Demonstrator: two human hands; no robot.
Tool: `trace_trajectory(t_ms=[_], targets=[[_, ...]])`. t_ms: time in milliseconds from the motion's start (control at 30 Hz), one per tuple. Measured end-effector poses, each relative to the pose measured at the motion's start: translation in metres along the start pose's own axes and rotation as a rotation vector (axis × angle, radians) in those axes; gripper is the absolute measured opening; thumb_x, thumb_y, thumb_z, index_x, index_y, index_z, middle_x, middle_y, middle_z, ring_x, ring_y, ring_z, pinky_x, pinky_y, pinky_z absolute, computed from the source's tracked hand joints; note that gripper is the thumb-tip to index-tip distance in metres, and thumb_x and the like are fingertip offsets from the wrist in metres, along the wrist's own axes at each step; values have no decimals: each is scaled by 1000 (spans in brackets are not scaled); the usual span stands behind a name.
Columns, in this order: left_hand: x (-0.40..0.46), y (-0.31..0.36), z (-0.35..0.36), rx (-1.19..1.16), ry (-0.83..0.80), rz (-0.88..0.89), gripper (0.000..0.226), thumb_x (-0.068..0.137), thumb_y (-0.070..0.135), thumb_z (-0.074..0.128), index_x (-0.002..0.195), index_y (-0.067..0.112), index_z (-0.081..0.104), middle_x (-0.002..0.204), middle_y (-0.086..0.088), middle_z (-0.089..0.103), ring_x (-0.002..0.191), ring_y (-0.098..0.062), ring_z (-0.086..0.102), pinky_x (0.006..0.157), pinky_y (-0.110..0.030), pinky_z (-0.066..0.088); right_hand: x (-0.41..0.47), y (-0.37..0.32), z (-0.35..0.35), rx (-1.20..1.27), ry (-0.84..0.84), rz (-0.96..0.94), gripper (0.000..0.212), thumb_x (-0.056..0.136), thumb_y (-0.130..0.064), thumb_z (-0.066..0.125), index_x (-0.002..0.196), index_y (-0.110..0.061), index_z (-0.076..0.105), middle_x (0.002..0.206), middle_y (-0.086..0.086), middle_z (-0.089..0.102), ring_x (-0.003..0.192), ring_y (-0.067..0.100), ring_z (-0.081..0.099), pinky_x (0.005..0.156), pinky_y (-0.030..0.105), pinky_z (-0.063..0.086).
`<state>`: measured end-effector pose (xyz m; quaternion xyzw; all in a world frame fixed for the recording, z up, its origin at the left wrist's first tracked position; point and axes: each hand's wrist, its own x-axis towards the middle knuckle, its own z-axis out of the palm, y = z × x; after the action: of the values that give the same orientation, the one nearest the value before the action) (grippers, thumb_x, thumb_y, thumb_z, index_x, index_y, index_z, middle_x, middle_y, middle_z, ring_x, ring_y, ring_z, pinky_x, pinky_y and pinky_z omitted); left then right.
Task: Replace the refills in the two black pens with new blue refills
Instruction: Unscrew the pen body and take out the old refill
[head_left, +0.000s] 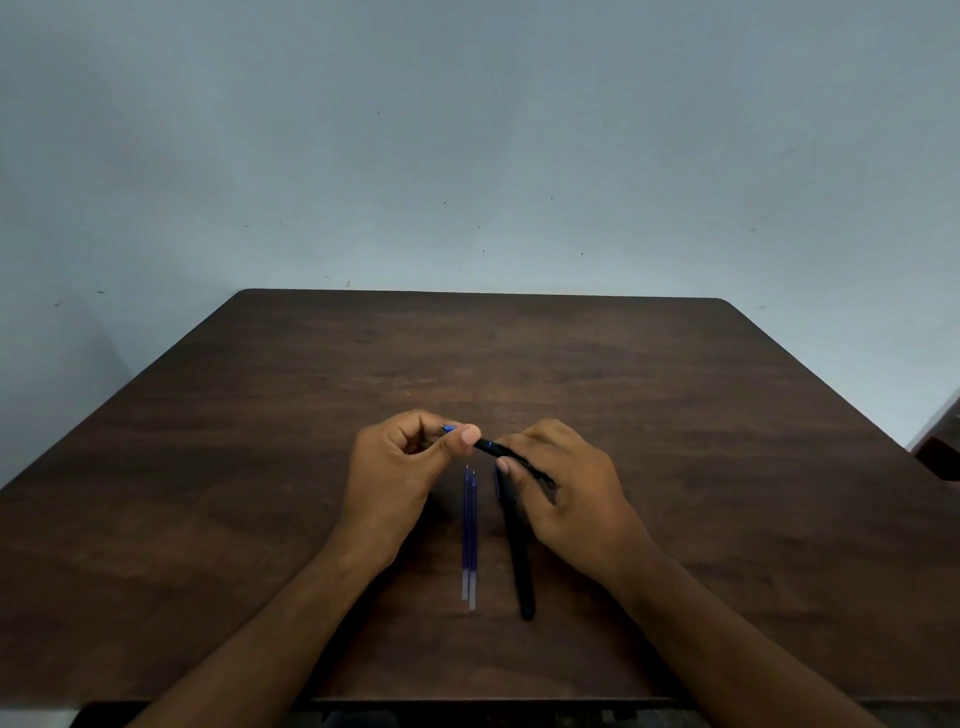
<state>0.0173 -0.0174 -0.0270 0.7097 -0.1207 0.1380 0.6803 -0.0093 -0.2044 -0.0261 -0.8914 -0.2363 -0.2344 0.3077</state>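
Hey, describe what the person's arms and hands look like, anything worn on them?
Both forearms are bare right to the bottom of the frame, with no sleeves showing. The left hand and right hand wear no gloves, and no rings, watch or wristband can be seen.

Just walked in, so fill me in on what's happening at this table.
A person is working on a black pen held above the wooden table. The right hand grips its barrel while the left hand pinches the blue-tipped end. Two blue refills lie side by side on the table, with a second black pen beside them.
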Motion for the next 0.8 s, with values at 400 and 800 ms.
trace_trajectory(t_ms=[400,800], targets=[[-3,0,1,38,-128,50,34,81,5,77,112,19,72,103,3,76,99,-12,71,84,-18,54,1,1,-1,-16,-3,3,21,98,-15,61,115,-10,71,100,-4,64,93,5,55,83,8,39],[-4,5,1,64,-49,-44,29,72,40,76,82,14,73,75,-2,74,65,-5,65,58,-13,48,0,-1,0,-26,10,-20,22,97,-19,63,116,-11,70,102,-3,64,96,6,55,85,14,44]])
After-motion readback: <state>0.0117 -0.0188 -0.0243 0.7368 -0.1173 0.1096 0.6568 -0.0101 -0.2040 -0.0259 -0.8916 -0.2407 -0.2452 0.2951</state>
